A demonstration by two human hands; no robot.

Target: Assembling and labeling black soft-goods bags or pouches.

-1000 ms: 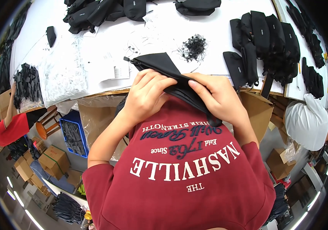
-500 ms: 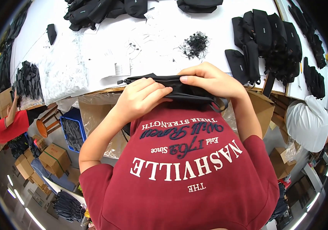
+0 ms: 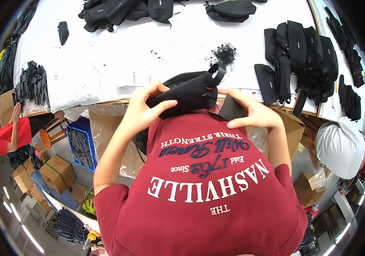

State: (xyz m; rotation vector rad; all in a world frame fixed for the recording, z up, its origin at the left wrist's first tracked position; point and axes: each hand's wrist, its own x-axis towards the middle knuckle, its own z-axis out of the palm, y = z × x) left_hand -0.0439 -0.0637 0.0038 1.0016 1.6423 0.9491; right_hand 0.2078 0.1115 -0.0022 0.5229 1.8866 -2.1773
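A black fabric pouch (image 3: 186,96) is held up in front of my chest at the table's near edge. It has a webbing loop (image 3: 219,73) at its upper right end and a small orange mark near that loop. My left hand (image 3: 148,106) grips the pouch's left end, thumb on the near side and fingers behind. In my right hand (image 3: 255,112) is a dark grey flat piece (image 3: 233,107), pinched between thumb and fingers beside the pouch. Whether this piece is joined to the pouch I cannot tell.
Black pouches (image 3: 297,47) are piled at the right, more (image 3: 122,13) at the far side. A heap of thin black cords (image 3: 225,53) lies beyond my hands. Clear plastic bags (image 3: 71,72) cover the table's left. A co-worker in a red shirt (image 3: 14,134) is at far left.
The pouch has been turned, so its loop end now points up and its outer face shows. My hands have moved apart, and the dark grey flat piece has come into sight.
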